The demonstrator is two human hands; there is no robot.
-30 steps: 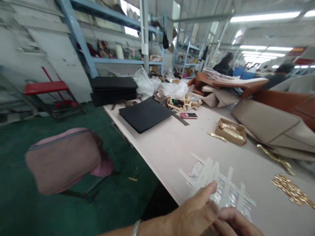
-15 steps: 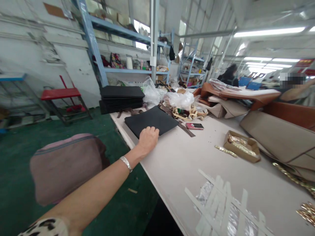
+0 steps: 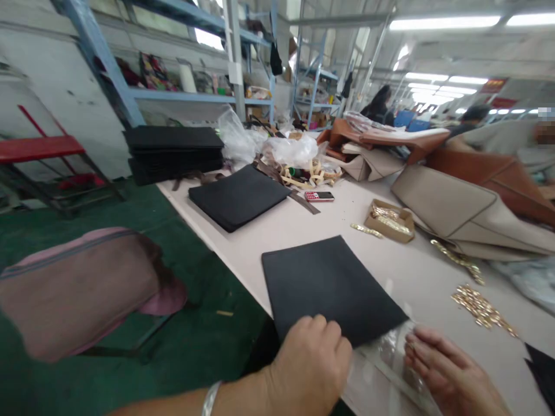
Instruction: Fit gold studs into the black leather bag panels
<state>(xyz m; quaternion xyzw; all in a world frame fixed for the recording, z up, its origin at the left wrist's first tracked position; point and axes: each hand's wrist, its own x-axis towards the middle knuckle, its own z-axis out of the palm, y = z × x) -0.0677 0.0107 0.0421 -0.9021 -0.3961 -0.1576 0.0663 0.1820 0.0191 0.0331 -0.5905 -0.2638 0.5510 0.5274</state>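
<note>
My left hand (image 3: 314, 364), with a silver bracelet at the wrist, is closed on the near edge of a flat black sheet (image 3: 325, 283). The sheet lies over part of the pale strips and clear plastic (image 3: 390, 352) at the table's near side. Beside the sheet's right corner is my right hand (image 3: 446, 364), its fingers close together and slightly curled; whether it holds anything is hidden. Farther back, a black stack (image 3: 238, 196) rests near the table's left edge, and a taller black stack (image 3: 173, 150) stands behind it.
On the table (image 3: 243, 254) are a red phone (image 3: 319, 196), a box of gold chain (image 3: 390, 219), loose gold pieces (image 3: 481, 306), plastic bags (image 3: 290, 150) and beige and brown bags (image 3: 446, 202). A covered chair (image 3: 87, 283) stands left. People are in the background.
My left hand has drawn a black sheet from the nearer stack toward me, over the pale strips. My right hand has come into view. The view has shifted right and down.
</note>
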